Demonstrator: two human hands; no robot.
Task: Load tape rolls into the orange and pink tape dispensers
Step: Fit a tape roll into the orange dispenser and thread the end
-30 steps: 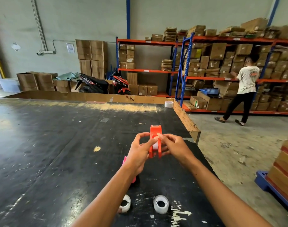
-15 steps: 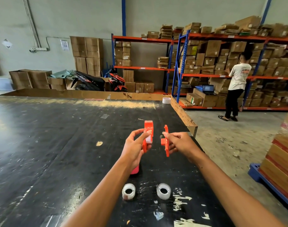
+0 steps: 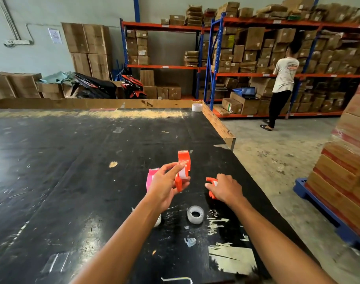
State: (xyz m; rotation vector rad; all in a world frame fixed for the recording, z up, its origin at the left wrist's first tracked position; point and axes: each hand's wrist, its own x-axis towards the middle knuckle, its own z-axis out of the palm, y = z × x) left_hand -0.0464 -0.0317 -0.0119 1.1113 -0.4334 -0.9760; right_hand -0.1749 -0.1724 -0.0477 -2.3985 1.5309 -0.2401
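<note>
My left hand (image 3: 164, 186) holds the main half of the orange tape dispenser (image 3: 183, 163) upright above the black table (image 3: 72, 160), with a white core showing inside it. My right hand (image 3: 226, 188) grips the other orange half (image 3: 210, 181) low at the table surface, to the right. The pink dispenser (image 3: 150, 178) stands on the table just behind my left hand, partly hidden. A clear tape roll (image 3: 195, 214) lies flat near me. A second roll (image 3: 158, 220) is mostly hidden under my left forearm.
The table's right edge (image 3: 218, 124) has a wooden lip, with a white tape roll (image 3: 196, 107) at the far corner. A person (image 3: 282, 87) stands at the box-filled shelves. Stacked cartons on a blue pallet (image 3: 328, 212) sit to the right.
The orange dispenser was pulled apart into two halves. My right hand has carried its half down and right to the table, while my left hand kept the main half raised.
</note>
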